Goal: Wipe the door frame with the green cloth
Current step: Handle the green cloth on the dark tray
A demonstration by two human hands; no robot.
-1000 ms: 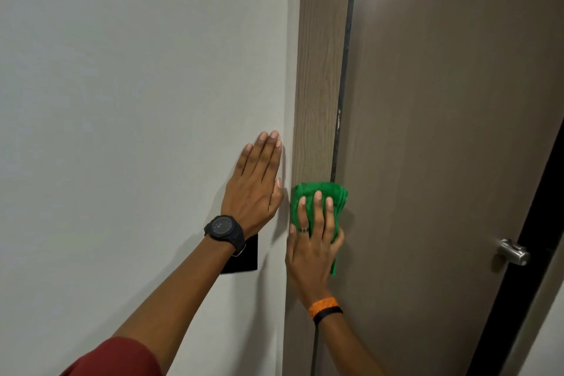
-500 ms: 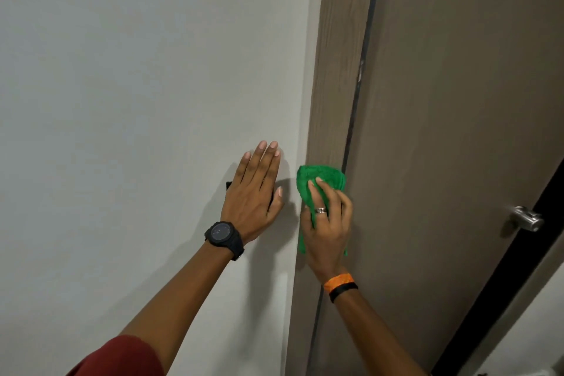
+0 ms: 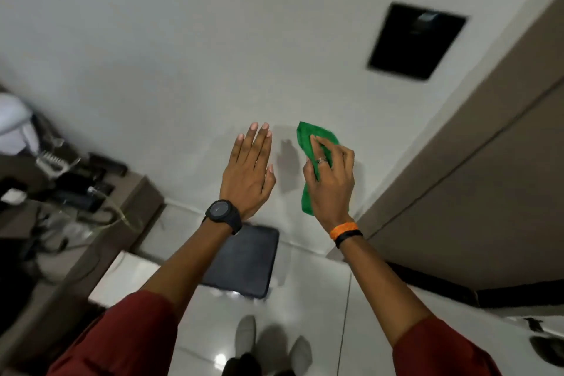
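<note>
My right hand (image 3: 331, 183) is closed around the bunched green cloth (image 3: 311, 143), held in front of the white wall (image 3: 183, 40), left of the door frame. The wood-grain door frame (image 3: 476, 119) runs diagonally along the right, with the brown door (image 3: 503, 207) beyond it. My left hand (image 3: 248, 171), wearing a black watch, is flat with fingers together and extended, just off the wall and holding nothing. The view is tilted down toward the floor.
A black wall panel (image 3: 415, 41) sits upper right on the wall. A dark flat scale (image 3: 244, 259) lies on the glossy tiled floor (image 3: 305, 299) below my hands. A brown desk (image 3: 100, 223) with cables and gadgets stands at the left. My feet (image 3: 271, 345) show at the bottom.
The camera has swung sharply downward, bringing floor and desk into view. My right hand with the cloth has come off the door frame, and my left hand has lifted from the wall.
</note>
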